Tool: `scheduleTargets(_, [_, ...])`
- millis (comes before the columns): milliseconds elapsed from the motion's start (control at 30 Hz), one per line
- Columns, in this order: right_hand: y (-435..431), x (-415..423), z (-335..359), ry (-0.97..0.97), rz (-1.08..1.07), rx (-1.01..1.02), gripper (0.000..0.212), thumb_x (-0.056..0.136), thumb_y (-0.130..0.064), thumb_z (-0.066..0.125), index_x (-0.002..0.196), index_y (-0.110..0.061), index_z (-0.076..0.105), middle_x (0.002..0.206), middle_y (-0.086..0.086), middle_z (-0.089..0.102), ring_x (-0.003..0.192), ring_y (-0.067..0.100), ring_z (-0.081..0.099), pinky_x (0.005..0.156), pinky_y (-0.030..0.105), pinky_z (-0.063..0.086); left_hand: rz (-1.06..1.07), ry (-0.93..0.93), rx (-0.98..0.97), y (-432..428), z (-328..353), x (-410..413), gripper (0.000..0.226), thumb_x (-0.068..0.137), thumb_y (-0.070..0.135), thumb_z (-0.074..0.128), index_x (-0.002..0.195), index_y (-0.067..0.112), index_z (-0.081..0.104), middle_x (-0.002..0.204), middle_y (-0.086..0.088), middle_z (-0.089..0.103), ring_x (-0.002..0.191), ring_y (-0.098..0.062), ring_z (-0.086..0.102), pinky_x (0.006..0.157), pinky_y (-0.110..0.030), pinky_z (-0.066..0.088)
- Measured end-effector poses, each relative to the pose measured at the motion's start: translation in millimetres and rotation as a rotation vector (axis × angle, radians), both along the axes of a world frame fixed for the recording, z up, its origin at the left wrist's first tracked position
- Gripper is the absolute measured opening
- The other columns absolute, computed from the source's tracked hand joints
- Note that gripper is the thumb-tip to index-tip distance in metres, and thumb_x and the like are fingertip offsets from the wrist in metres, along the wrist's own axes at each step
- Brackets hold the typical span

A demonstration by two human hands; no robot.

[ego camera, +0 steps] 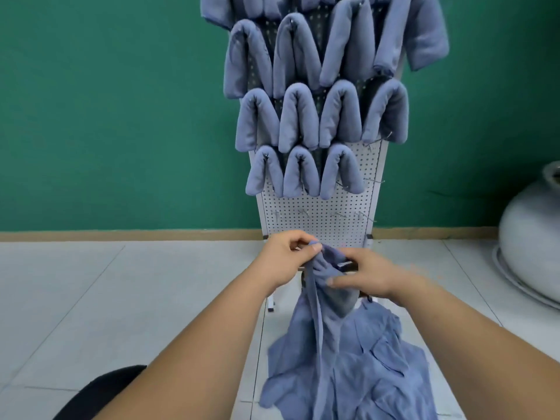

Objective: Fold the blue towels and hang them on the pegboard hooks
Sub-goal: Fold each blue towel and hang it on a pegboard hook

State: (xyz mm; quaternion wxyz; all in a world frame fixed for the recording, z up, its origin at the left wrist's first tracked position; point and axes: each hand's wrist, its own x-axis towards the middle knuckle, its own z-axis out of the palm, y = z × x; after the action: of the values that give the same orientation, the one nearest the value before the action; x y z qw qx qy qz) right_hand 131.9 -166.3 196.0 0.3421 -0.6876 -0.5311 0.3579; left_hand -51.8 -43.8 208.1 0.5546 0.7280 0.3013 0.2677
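Note:
A white pegboard (pixel 318 207) stands against the green wall, and several folded blue towels (pixel 298 116) hang on its hooks in rows. Bare hooks (pixel 359 214) show along its lower rows. In front of the board I hold one blue towel (pixel 325 295) lifted from a loose pile of blue towels (pixel 363 374) on the floor. My left hand (pixel 288 256) pinches the towel's top corner. My right hand (pixel 366 275) grips the cloth just to the right and a little lower, thumb pressed on the fabric.
A large pale grey pot (pixel 530 247) stands on the floor at the right. A black rounded object (pixel 100 392) shows at the bottom left. The floor (pixel 121 298) is pale tile, with a wooden skirting strip along the wall.

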Motion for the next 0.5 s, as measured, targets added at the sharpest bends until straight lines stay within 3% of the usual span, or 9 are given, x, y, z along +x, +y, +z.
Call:
scheduleTargets(133, [-8.3, 12.8, 51.8, -0.001, -0.069, 0.130, 0.017, 0.096, -0.033, 0.077, 0.113, -0.030, 0.079, 0.102, -0.009, 0.080, 0.097, 0.006, 0.073, 0.086, 0.026, 0.056, -0.077, -0.074, -0.008, -6.3, 50.1, 12.0, 0.006, 0.102, 0.019, 0.069, 0.102, 0.016, 0.074, 0.080, 0.003, 0.071, 0.075, -0.007, 0.061, 0.076, -0.023, 0.054])
scheduleTargets(233, [-16.7, 21.0, 80.9, 0.048, -0.085, 0.224, 0.021, 0.099, -0.031, 0.073, 0.117, -0.021, 0.078, 0.103, -0.008, 0.080, 0.098, 0.003, 0.072, 0.092, 0.024, 0.055, -0.058, -0.153, -0.017, -9.4, 79.2, 25.0, 0.009, 0.102, 0.022, 0.069, 0.103, 0.016, 0.075, 0.081, -0.003, 0.064, 0.078, -0.013, 0.055, 0.077, -0.029, 0.047])
scheduleTargets(333, [-22.0, 29.2, 96.8, 0.149, -0.139, 0.314, 0.023, 0.100, -0.034, 0.072, 0.100, -0.012, 0.075, 0.099, 0.016, 0.073, 0.094, 0.015, 0.066, 0.099, 0.042, 0.055, 0.028, -0.233, -0.006, -7.6, 91.0, 35.8, 0.010, 0.103, 0.017, 0.067, 0.106, 0.010, 0.073, 0.065, 0.011, 0.058, 0.064, -0.005, 0.049, 0.066, -0.020, 0.042])
scheduleTargets(367, [-22.7, 32.0, 97.6, 0.192, -0.174, 0.341, 0.020, 0.101, -0.032, 0.071, 0.094, -0.014, 0.073, 0.095, 0.015, 0.072, 0.093, 0.019, 0.065, 0.100, 0.043, 0.055, 0.041, -0.233, -0.005, -7.9, 89.0, 38.0, 0.010, 0.103, 0.016, 0.067, 0.107, 0.009, 0.072, 0.064, 0.012, 0.057, 0.061, -0.004, 0.047, 0.062, -0.019, 0.039])
scheduleTargets(500, [-27.3, 36.1, 89.4, 0.167, -0.268, 0.373, 0.018, 0.102, -0.029, 0.070, 0.089, -0.016, 0.071, 0.079, 0.006, 0.067, 0.078, 0.020, 0.057, 0.083, 0.042, 0.055, 0.025, -0.148, -0.012, -17.4, 57.7, 43.4, 0.008, 0.102, 0.019, 0.069, 0.101, 0.011, 0.071, 0.070, 0.003, 0.059, 0.055, -0.002, 0.043, 0.055, -0.017, 0.034])
